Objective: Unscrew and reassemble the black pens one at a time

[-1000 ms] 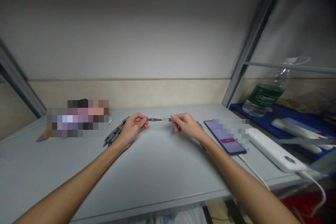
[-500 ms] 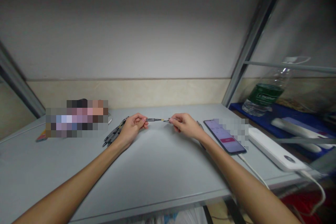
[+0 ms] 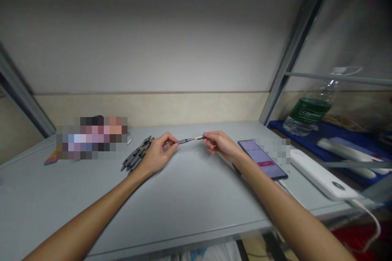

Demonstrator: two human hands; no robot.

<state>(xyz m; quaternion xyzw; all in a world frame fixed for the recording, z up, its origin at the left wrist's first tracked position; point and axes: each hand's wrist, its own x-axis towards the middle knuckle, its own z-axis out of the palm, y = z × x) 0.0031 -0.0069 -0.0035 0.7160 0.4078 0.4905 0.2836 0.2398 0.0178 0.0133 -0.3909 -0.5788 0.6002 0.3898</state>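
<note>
A slim grey and dark pen (image 3: pixel 188 140) spans the gap between my two hands, tilted slightly up to the right. My left hand (image 3: pixel 159 151) pinches its grey end between thumb and fingers. At the other end, the fingertips of my right hand (image 3: pixel 219 142) are closed on the pen's thin dark tip. Beside my left wrist lies a pile of several similar grey and black pens (image 3: pixel 134 157) on the grey table (image 3: pixel 190 195).
A lit phone (image 3: pixel 263 159) lies right of my right hand, with a white power bank (image 3: pixel 321 175) and cable beyond. A bottle with a green label (image 3: pixel 310 110) stands on a blue shelf (image 3: pixel 275 125). Blurred-out items (image 3: pixel 92 138) sit at the left back.
My left hand has shifted slightly right, uncovering more of the pen pile. The right hand has moved a little right, and the pen between them now slants up to the right.
</note>
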